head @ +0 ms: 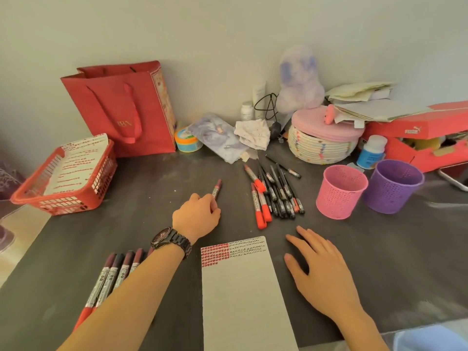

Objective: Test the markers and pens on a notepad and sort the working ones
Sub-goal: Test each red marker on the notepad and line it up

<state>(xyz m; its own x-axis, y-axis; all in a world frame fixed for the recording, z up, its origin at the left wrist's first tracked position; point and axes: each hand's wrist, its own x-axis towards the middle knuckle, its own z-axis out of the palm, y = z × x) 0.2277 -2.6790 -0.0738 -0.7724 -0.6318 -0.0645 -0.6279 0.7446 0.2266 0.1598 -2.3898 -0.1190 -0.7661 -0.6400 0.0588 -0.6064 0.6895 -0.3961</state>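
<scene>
One dark table [152, 178] carries the notepad [243, 300] at near centre, red and black test marks along its far edge. The right hand [321, 272] rests flat and spread just right of the pad, with a pile of pens and markers [276, 196] farther off. The left hand [196, 216], beyond the pad's far-left corner, curls its fingers round a dark red marker [217, 189].
</scene>
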